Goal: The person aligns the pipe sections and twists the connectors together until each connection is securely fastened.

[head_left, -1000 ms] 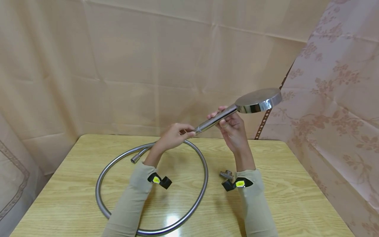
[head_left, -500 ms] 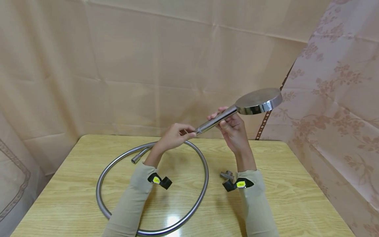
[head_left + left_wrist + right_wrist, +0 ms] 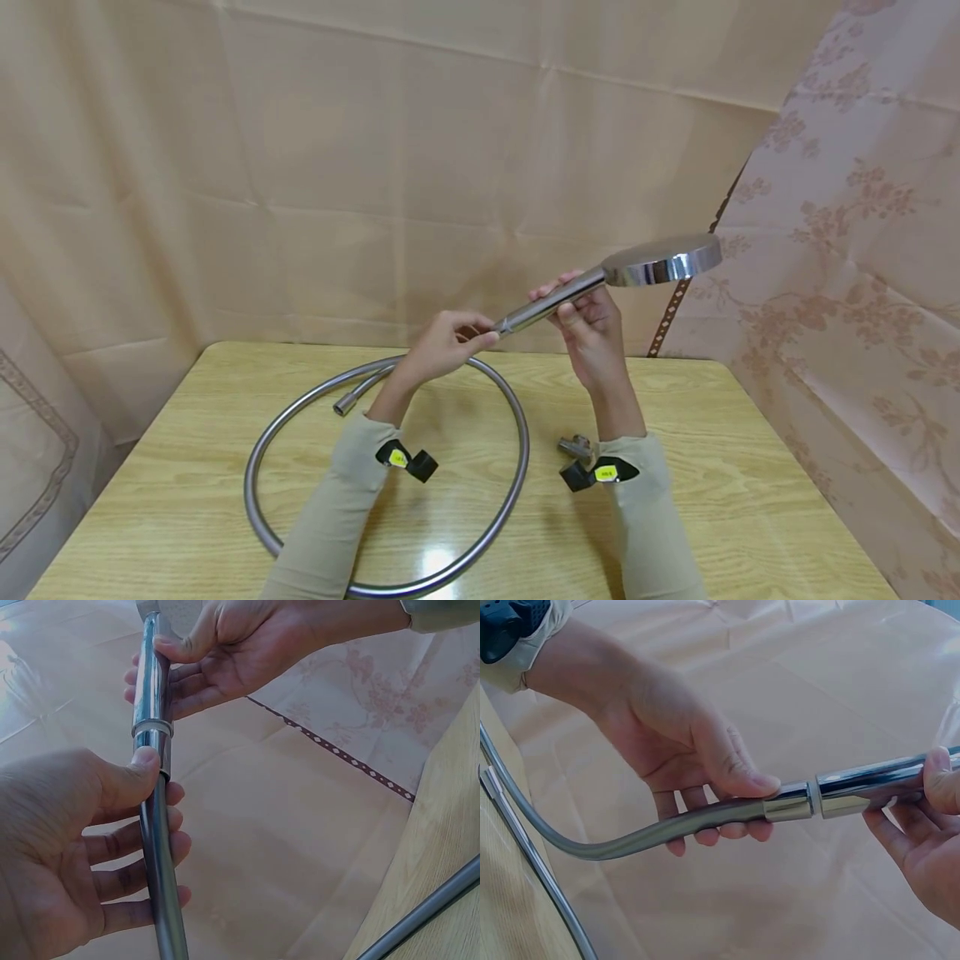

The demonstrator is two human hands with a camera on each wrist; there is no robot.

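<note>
My right hand grips the handle of a chrome shower head, raised above the far side of the table and tilted, its round head up to the right. My left hand pinches the end of a grey metal shower hose between thumb and fingers. In the right wrist view, the hose's chrome end fitting lines up with the handle's lower end. A narrow pale ring shows between them; how far they are joined I cannot tell. The rest of the hose loops over the table.
The hose's other end fitting lies at the left on the wooden table. A small metal fitting lies beside my right wrist, partly hidden by the wrist camera. Beige cloth hangs behind, flowered cloth at the right.
The shower head has turned slightly, so its round face looks flatter, and it has shifted a little to the right. My left hand keeps its hold at the hose end.
</note>
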